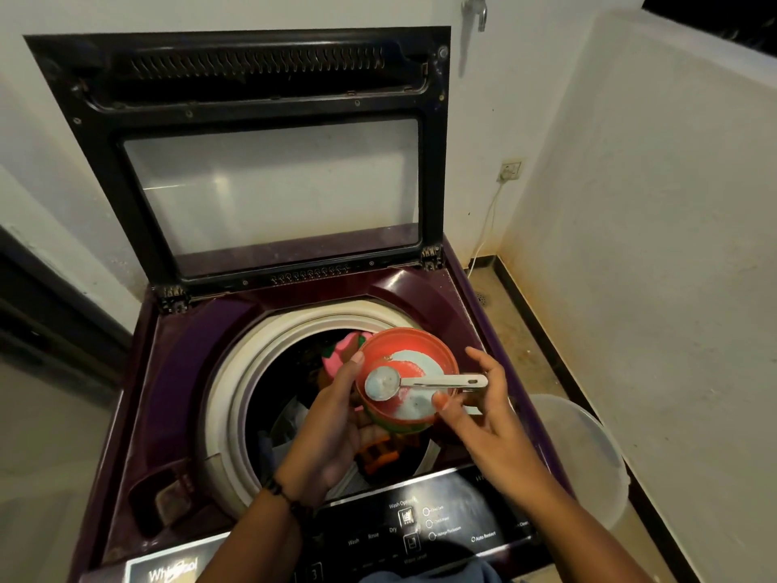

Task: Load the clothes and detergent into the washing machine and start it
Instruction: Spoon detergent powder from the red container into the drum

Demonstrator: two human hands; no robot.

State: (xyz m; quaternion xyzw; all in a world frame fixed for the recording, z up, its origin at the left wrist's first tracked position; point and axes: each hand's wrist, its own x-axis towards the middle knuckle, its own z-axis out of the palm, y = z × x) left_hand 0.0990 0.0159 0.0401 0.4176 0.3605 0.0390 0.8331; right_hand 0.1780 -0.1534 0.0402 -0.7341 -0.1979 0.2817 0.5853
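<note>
Nearest the camera runs the washer's black control panel [441, 528], with wash-option labels in white print, and both forearms reach over it toward the drum [235, 372]. Left hand [332, 418] cups a red bowl [437, 351] from the side and below, fingers curled round its wall and thumb up along the rim, a dark beaded band at the wrist. Inside the bowl sits pale blue-white detergent [414, 403]. Right hand [483, 401] pinches the handle end of a metal scoop [424, 382] between thumb and fingers, the other fingers loosely spread; the scoop lies level across the bowl's mouth, its round cup heaped with powder. Bowl and scoop hang over the right half of the drum opening — down in the drum lie the clothes [340, 355], a pink piece at the top, dark and orange ones lower. Behind the drum the glass lid [269, 191] stands raised against the wall. Right of the washer a translucent bucket [588, 448] sits on the floor, and beyond it a wall socket [509, 169] holds a plug with a white cord trailing down.
</note>
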